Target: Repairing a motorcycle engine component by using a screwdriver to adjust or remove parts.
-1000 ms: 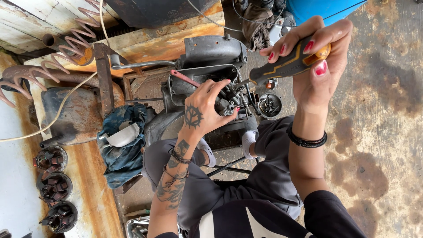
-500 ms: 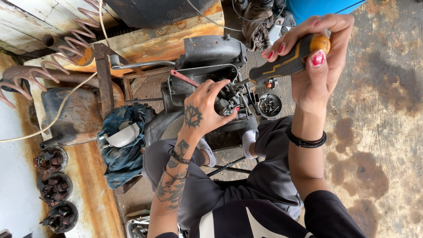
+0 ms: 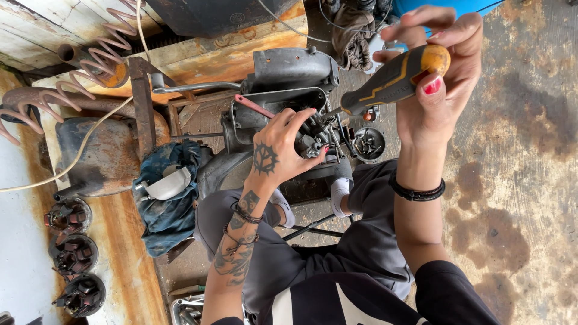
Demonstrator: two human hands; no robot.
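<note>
Left hand: the left hand (image 3: 278,153) is wrapped over the small metal engine part (image 3: 310,139), fingers curled around it and thumb tip pressed on its near side; the grip is closed on the part.
Right hand: the right hand (image 3: 442,78) is closed around the screwdriver (image 3: 391,78), palm behind the round orange end of the handle, fingers over the top.
Screwdriver: one, with a black and orange handle; it is tilted, and its thin shaft runs down and left until the tip meets the engine part just beside the left fingers.
Engine part: it sits in front of the grey metal housing (image 3: 289,72), above the person's knees, with thin cables trailing off it to the right.
Round part: one small dark disc-shaped piece (image 3: 368,144) lies on the floor just right of the engine part.
Red-handled tool: one (image 3: 256,107) leans across the housing, near the left fingertips.
Blue rag: one crumpled blue cloth (image 3: 168,204) lies left of the knees, with one white curved plastic piece (image 3: 168,183) on top of it.
Coil parts: three dark round wound pieces (image 3: 72,256) stand in a row along the left edge, one after the other.
Springs: two rusty coil springs (image 3: 114,54) lie at upper left, near a wooden plank (image 3: 211,57).
Labels and packages: I cannot make out any on these things.
Floor: stained concrete (image 3: 524,180) at right.
</note>
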